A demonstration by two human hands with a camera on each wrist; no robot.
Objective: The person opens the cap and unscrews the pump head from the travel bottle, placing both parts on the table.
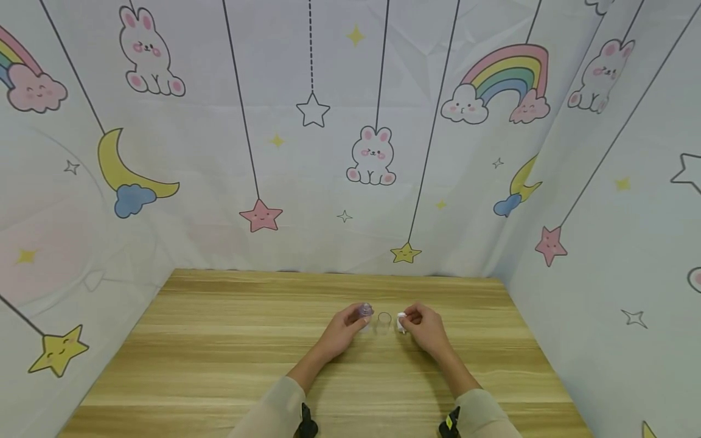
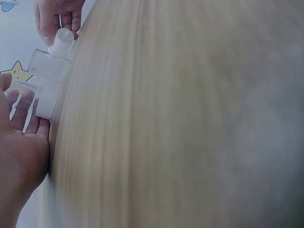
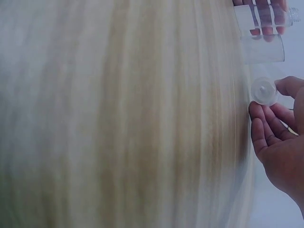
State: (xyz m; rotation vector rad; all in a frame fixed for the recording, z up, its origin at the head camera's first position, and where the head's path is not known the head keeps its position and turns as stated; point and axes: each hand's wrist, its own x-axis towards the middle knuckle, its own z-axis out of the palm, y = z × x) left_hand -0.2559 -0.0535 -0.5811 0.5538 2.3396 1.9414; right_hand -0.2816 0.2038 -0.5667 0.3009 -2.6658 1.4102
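My left hand (image 1: 341, 333) holds a small clear bottle (image 1: 365, 311) upright on the table, thumb on one side and fingers behind it. In the right wrist view the bottle (image 3: 288, 17) shows a threaded neck with no cap on it. A clear, open-topped cylinder (image 1: 384, 323) stands alone between the two hands, close to the bottle. With its thumb and fingertips my right hand (image 1: 428, 330) pinches a small white pump-like cap (image 1: 402, 323). The right wrist view shows the round, ringed end of that cap (image 3: 264, 91).
The wooden table (image 1: 246, 340) extends to both sides and in front of the hands. Behind it hangs a white curtain (image 1: 323, 237) printed with stars, rabbits and rainbows, which also runs along both sides. Dark wrist devices (image 1: 306, 423) sit at the sleeves.
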